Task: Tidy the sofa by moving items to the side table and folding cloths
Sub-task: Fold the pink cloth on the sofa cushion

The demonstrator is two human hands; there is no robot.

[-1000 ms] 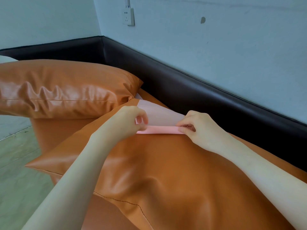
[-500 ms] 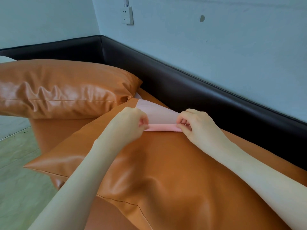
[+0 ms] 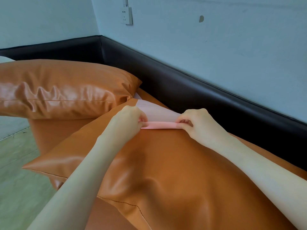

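Pale blue walls (image 3: 216, 47) across 10 to 2 o'clock, meeting in a corner at 11 o'clock. Black padded sofa back (image 3: 191, 90) below, running from 9 o'clock through the corner down to 3 o'clock. Near orange leather cushion (image 3: 157, 171) filling centre to 5 o'clock, on the orange sofa seat (image 3: 54, 130). Second orange cushion (image 3: 63, 90) at 9 to 10 o'clock, its corner just beside the near cushion. Green floor (image 3: 15, 180) at 7 to 8 o'clock. Pink cloth (image 3: 159, 113) just above centre, on the far end of the near cushion, near edge folded into a narrow band. Left hand (image 3: 127, 122) pinching the band's left end; right hand (image 3: 197, 123) pinching the right end, fingers curled. White wall socket (image 3: 127, 15) at 11 o'clock.
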